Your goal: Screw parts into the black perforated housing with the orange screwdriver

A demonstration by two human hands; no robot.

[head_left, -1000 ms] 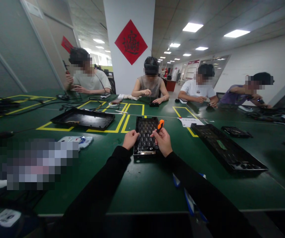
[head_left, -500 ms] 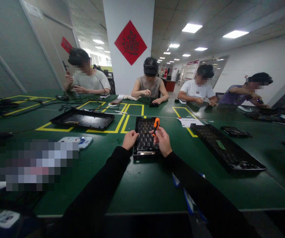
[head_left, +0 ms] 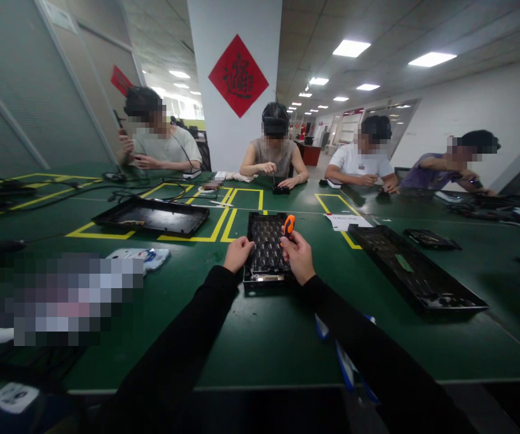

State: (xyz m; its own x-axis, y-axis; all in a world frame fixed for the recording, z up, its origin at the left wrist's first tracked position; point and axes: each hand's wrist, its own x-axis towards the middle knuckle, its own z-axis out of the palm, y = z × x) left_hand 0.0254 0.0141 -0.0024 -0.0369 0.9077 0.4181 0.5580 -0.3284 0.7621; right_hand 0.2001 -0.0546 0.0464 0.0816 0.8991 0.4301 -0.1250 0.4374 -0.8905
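A black plastic casing with a ridged, gridded inside lies on the green table in front of me. My left hand is closed on its left edge, thumb and finger pinched together. My right hand grips a screwdriver with an orange and black handle, held upright over the right side of the casing. The handle's top sticks up above my fingers. Its tip is too small to make out against the dark casing. A pale metallic strip shows at the casing's near end.
A large black tray-like cover lies at left, and a long black cover at right holds a green piece. A smaller black part and a white paper are near it. Blue-and-white items lie under my right forearm. Several people sit opposite.
The screwdriver's handle has turned and shifted slightly right in my right hand, whose fingers have moved a little. My left hand has stayed at the casing's edge.
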